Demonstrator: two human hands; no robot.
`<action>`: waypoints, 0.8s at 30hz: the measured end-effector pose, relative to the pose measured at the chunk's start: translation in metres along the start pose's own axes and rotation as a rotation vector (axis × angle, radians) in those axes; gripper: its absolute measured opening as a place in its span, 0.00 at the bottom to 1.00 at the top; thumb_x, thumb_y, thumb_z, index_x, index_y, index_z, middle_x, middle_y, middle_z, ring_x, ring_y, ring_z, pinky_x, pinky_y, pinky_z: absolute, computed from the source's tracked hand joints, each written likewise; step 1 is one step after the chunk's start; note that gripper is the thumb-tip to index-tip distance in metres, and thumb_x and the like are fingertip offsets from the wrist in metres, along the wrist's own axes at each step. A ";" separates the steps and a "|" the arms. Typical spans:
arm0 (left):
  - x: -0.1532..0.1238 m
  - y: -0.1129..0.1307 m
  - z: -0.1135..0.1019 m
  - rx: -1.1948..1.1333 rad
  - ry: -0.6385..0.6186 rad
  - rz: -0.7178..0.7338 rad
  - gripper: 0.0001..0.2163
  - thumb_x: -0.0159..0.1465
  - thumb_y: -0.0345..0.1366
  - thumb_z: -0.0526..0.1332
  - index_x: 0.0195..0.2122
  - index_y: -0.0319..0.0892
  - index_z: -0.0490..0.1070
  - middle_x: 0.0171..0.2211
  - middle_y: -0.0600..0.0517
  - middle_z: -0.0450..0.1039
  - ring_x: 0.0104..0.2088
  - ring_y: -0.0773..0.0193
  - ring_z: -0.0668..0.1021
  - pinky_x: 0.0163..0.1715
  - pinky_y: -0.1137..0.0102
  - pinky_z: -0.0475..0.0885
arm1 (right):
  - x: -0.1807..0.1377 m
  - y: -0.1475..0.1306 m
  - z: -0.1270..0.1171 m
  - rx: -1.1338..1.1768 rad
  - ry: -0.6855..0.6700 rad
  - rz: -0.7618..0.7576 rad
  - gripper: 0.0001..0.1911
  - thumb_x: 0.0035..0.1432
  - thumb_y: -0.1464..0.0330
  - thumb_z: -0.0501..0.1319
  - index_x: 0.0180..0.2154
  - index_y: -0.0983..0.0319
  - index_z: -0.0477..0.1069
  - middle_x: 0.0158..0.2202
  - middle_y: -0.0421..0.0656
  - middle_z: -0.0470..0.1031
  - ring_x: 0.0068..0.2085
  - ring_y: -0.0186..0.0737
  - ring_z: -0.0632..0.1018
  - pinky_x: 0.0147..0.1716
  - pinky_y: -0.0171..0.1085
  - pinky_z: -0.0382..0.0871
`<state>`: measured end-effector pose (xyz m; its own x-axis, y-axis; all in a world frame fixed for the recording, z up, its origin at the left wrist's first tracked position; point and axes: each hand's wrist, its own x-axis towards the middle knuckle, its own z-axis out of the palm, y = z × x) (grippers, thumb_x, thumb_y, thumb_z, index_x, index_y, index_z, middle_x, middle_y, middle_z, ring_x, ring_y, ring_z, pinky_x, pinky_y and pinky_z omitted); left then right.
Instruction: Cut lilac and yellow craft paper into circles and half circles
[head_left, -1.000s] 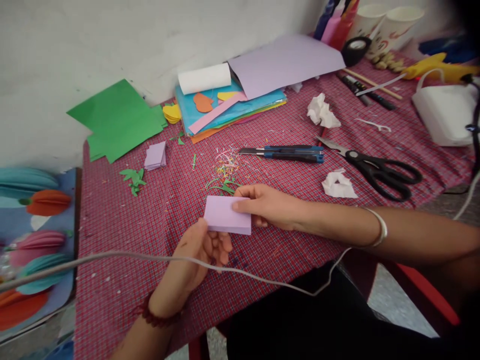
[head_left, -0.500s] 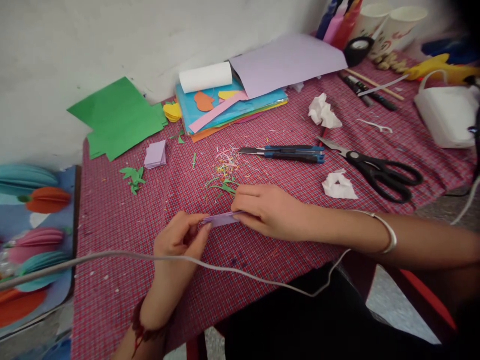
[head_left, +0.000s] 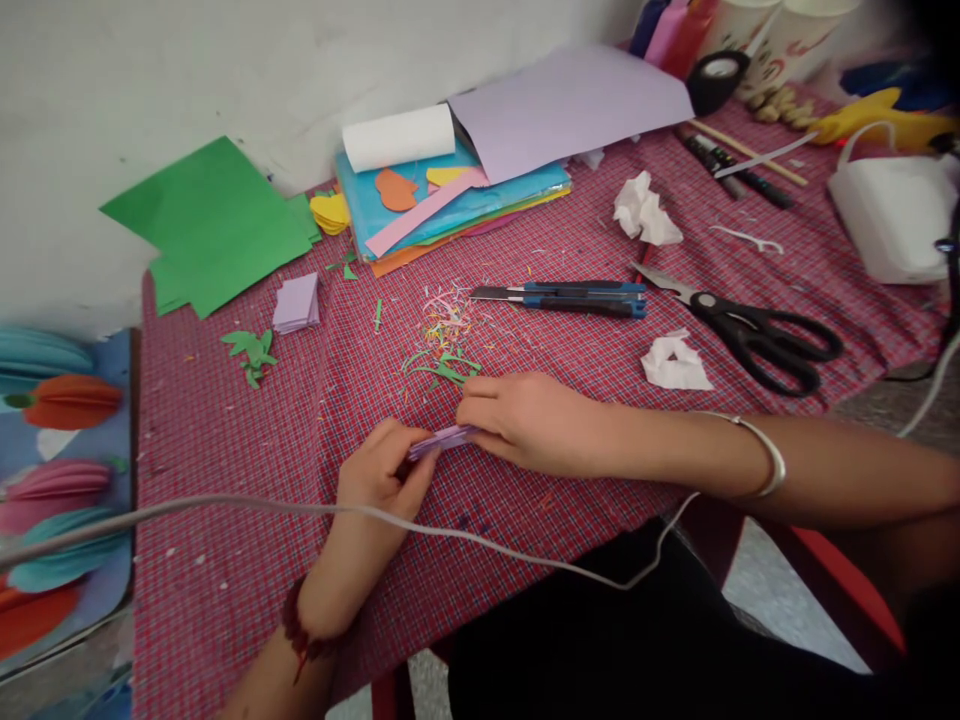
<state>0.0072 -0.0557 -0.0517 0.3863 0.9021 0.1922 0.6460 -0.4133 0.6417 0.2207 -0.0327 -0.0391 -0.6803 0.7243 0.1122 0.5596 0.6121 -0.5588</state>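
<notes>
Low over the checked tablecloth, a small purple paper stack (head_left: 444, 440) is held between my two hands, seen nearly edge-on. My left hand (head_left: 381, 470) pinches its left end between thumb and fingers. At the other end, the fingers of my right hand (head_left: 510, 420) are closed on the paper and partly cover it. Just beyond my right fingers lie green paper scraps (head_left: 448, 368) and a heap of thin coloured shavings (head_left: 448, 318). Farther left rest a pile of purple paper squares (head_left: 297, 303) and green leaf-shaped cutouts (head_left: 251, 352).
A utility knife (head_left: 570, 298) and open black-handled scissors (head_left: 757, 330) lie beyond my right arm. Green sheets (head_left: 217, 230) and a coloured paper stack (head_left: 465, 215) sit near the wall. A white cable (head_left: 480, 545) crosses over my left wrist. A yellow glue gun (head_left: 870, 122) lies far right.
My left hand has shifted right, closer to my right hand. The purple paper now tilts up more to the right, with its layered edges showing. The camera view has moved slightly.
</notes>
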 end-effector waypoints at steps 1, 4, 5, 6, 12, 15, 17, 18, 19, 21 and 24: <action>-0.001 0.002 -0.001 -0.026 0.052 -0.016 0.02 0.58 0.30 0.63 0.30 0.43 0.72 0.27 0.54 0.69 0.28 0.66 0.71 0.28 0.71 0.66 | 0.001 0.000 0.000 0.039 0.019 0.011 0.07 0.62 0.71 0.54 0.32 0.64 0.68 0.33 0.43 0.69 0.29 0.34 0.68 0.29 0.34 0.56; -0.006 0.012 -0.004 -0.252 0.221 -0.114 0.03 0.58 0.30 0.63 0.31 0.44 0.71 0.34 0.53 0.69 0.36 0.64 0.72 0.35 0.69 0.68 | 0.003 -0.002 0.000 0.246 0.056 0.073 0.04 0.58 0.72 0.56 0.31 0.64 0.67 0.29 0.40 0.69 0.31 0.33 0.69 0.30 0.32 0.58; -0.008 0.015 -0.005 -0.350 0.256 -0.156 0.03 0.59 0.30 0.62 0.32 0.45 0.71 0.35 0.53 0.69 0.37 0.64 0.72 0.36 0.69 0.68 | 0.003 -0.003 0.000 0.327 0.022 0.096 0.04 0.57 0.72 0.57 0.29 0.64 0.67 0.27 0.39 0.68 0.29 0.32 0.69 0.29 0.32 0.58; -0.010 0.017 -0.005 -0.435 0.275 -0.196 0.02 0.60 0.30 0.62 0.32 0.45 0.71 0.35 0.53 0.69 0.37 0.65 0.72 0.36 0.70 0.68 | 0.004 -0.005 0.001 0.408 -0.032 0.117 0.04 0.56 0.72 0.57 0.28 0.64 0.67 0.25 0.37 0.68 0.28 0.31 0.69 0.28 0.31 0.58; -0.015 0.016 0.002 -0.882 0.235 -0.330 0.09 0.61 0.42 0.62 0.41 0.46 0.71 0.31 0.53 0.71 0.30 0.66 0.73 0.29 0.72 0.70 | 0.006 -0.006 0.012 0.951 -0.126 0.237 0.05 0.55 0.69 0.60 0.33 0.65 0.71 0.30 0.39 0.73 0.31 0.32 0.72 0.32 0.32 0.66; -0.013 0.017 0.008 -0.942 0.118 -0.306 0.13 0.55 0.41 0.67 0.40 0.46 0.71 0.29 0.53 0.72 0.27 0.66 0.73 0.27 0.72 0.71 | 0.008 -0.004 0.016 1.109 -0.024 0.306 0.07 0.54 0.67 0.62 0.34 0.64 0.71 0.33 0.39 0.75 0.34 0.33 0.74 0.37 0.34 0.69; -0.013 0.020 0.012 -0.783 0.092 -0.344 0.12 0.53 0.37 0.69 0.38 0.45 0.73 0.26 0.54 0.72 0.26 0.66 0.72 0.27 0.72 0.70 | 0.009 -0.005 0.018 1.119 0.034 0.318 0.07 0.54 0.67 0.62 0.35 0.64 0.72 0.33 0.39 0.75 0.35 0.33 0.74 0.38 0.35 0.69; -0.013 0.022 0.013 -0.692 0.101 -0.362 0.10 0.53 0.35 0.68 0.38 0.45 0.74 0.25 0.55 0.71 0.26 0.66 0.72 0.26 0.71 0.69 | 0.008 -0.006 0.019 1.112 0.053 0.310 0.07 0.54 0.67 0.62 0.34 0.63 0.72 0.33 0.39 0.75 0.36 0.34 0.75 0.39 0.36 0.69; -0.013 0.024 0.014 -0.612 0.121 -0.368 0.09 0.54 0.34 0.67 0.37 0.45 0.74 0.24 0.55 0.71 0.25 0.65 0.71 0.26 0.71 0.68 | 0.008 -0.007 0.019 1.104 0.063 0.294 0.06 0.54 0.67 0.62 0.34 0.63 0.72 0.34 0.39 0.75 0.37 0.35 0.75 0.41 0.36 0.69; -0.012 0.026 0.013 -0.496 0.148 -0.353 0.07 0.55 0.32 0.64 0.36 0.45 0.75 0.22 0.55 0.69 0.24 0.65 0.70 0.24 0.71 0.66 | 0.007 -0.008 0.018 1.085 0.053 0.257 0.04 0.55 0.68 0.62 0.33 0.63 0.71 0.33 0.39 0.75 0.38 0.35 0.75 0.42 0.37 0.69; -0.012 0.026 0.006 -0.353 0.116 -0.305 0.04 0.54 0.29 0.62 0.30 0.44 0.73 0.19 0.57 0.66 0.20 0.68 0.68 0.20 0.72 0.61 | 0.007 -0.008 0.010 0.984 0.046 0.221 0.02 0.55 0.71 0.61 0.33 0.63 0.70 0.31 0.38 0.73 0.35 0.34 0.74 0.36 0.34 0.68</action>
<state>0.0237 -0.0779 -0.0418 0.1250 0.9919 0.0246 0.4476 -0.0785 0.8908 0.2064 -0.0353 -0.0427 -0.5782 0.8140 -0.0561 0.0173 -0.0565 -0.9983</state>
